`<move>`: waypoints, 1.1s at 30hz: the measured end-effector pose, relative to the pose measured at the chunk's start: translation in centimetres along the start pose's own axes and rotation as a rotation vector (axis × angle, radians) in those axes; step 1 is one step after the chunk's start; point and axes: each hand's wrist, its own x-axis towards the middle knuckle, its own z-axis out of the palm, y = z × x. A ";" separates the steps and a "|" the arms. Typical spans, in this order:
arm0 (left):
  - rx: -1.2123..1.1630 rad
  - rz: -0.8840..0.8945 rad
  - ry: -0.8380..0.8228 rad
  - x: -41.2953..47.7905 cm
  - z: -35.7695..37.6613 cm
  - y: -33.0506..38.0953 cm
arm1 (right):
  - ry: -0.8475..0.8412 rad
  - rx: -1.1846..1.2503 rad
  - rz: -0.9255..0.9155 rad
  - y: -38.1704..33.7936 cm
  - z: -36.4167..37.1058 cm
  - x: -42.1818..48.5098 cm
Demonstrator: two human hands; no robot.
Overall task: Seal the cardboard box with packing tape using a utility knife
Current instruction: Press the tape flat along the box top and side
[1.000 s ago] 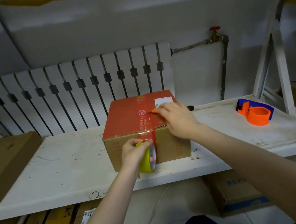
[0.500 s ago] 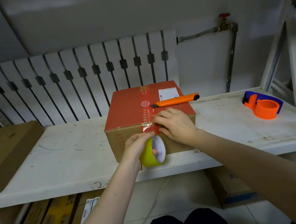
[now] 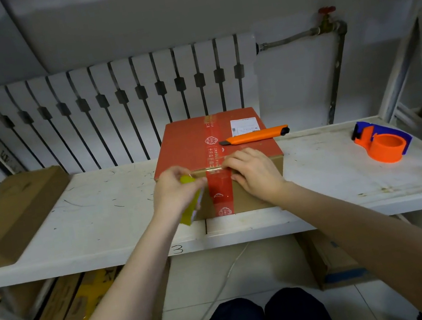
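Left hand (image 3: 176, 193) is gripping the tape roll (image 3: 192, 200), now moved left of the strip, while the right hand (image 3: 253, 172), probably flat and holding nothing, is pressing the box (image 3: 183, 147) edge on the shelf (image 3: 103, 221), knife (image 3: 255, 135) lying on top.

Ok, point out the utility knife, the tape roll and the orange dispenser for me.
utility knife (image 3: 255, 135), head view, middle of its orange handle.
tape roll (image 3: 189, 213), head view, yellow side below the left hand.
orange dispenser (image 3: 386, 150), head view, front wall of its round orange drum.
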 end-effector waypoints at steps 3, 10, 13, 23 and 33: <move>0.298 0.275 0.109 0.0 -0.7 2.3 | 0.005 0.006 -0.003 0.0 0.0 0.0; 0.778 0.554 0.063 4.7 -0.7 2.3 | 0.039 0.021 0.001 0.0 0.2 -0.3; 0.894 0.574 -0.012 7.0 -1.0 1.3 | 0.043 0.029 0.002 -0.1 0.2 -0.2; 0.757 0.566 -0.085 9.3 -1.0 -0.3 | 0.065 0.051 0.005 0.1 0.7 -0.3; 0.510 0.966 0.020 5.1 0.6 -0.5 | 0.061 0.073 0.062 -0.4 0.6 -0.4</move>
